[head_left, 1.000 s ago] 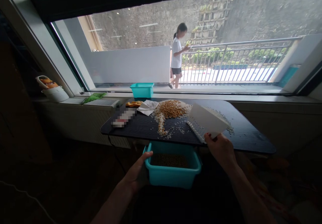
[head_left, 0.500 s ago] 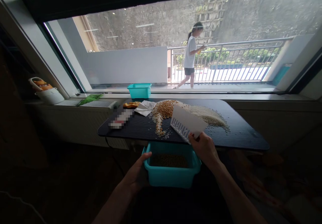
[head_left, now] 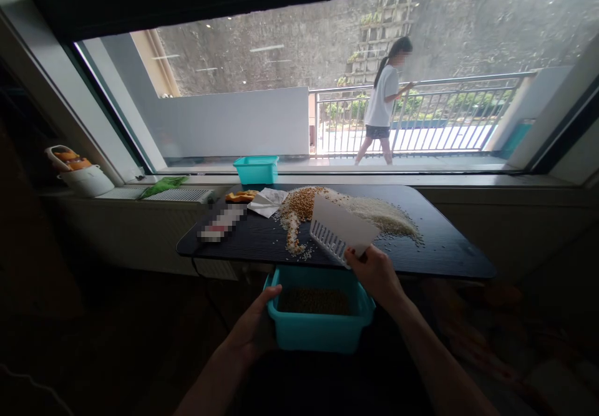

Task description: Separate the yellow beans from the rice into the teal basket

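Note:
My left hand (head_left: 256, 322) grips the left side of a turquoise plastic tub (head_left: 322, 333), its thumb over the rim. A layer of small brownish grains (head_left: 318, 300) covers the tub's bottom. My right hand (head_left: 377, 274) is closed on the near corner of a white slotted scoop (head_left: 344, 226), held tilted above the front edge of the dark table (head_left: 444, 251). Behind the scoop lie a heap of yellow-orange kernels (head_left: 299, 203) and a spread of white rice (head_left: 390, 213). A narrow trail of mixed grains (head_left: 293, 235) runs toward me.
Crumpled white paper (head_left: 267, 203), an orange-yellow item (head_left: 241, 196) and a blurred-out packet (head_left: 222, 224) lie at the table's left. A second turquoise tub (head_left: 256, 169) stands by the window. On the left are a radiator (head_left: 180, 193), green cloth (head_left: 163, 185) and white basket (head_left: 87, 179).
The scoop and my right hand have shifted slightly left in view, as has the whole scene. My left hand keeps its grip on the tub. Outside, a person has walked to the right.

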Motion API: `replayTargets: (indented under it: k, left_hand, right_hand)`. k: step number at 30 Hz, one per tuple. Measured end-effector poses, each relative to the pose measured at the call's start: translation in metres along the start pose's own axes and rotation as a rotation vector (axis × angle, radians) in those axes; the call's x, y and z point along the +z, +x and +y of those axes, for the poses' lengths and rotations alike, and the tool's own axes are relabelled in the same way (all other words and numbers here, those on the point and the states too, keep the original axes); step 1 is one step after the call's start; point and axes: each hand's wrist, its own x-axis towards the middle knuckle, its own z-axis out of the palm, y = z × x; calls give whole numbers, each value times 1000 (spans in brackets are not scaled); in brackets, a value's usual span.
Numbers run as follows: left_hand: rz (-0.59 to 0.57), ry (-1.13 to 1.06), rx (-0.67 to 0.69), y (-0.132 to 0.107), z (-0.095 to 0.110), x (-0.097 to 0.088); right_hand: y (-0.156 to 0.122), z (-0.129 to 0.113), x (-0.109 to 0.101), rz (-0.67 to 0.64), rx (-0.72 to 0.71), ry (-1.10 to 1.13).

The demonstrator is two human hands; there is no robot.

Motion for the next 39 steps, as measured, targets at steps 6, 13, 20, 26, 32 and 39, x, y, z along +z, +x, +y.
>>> replayTargets:
  k: [6,13,20,26,32,39]
  left_hand:
    - [-8,-19,3,-1,0,2]
    - [6,-7,-3,-2,0,5]
    - [-28,-17,-6,1,0,0]
    - [-36,-13,-34,6,1,3]
    - [-41,-19,-32,1,1,6]
    - [-58,-45,-8,1,1,4]
  right_hand:
    - [-1,33,-33,78,116,-205]
    - [15,7,-18,60,57,-97]
    - [25,15,-11,113,104,-234]
    - [18,52,-57,141,161,-13]
    - [10,63,-57,30,30,91]
    - [21,49,-61,95,61,320]
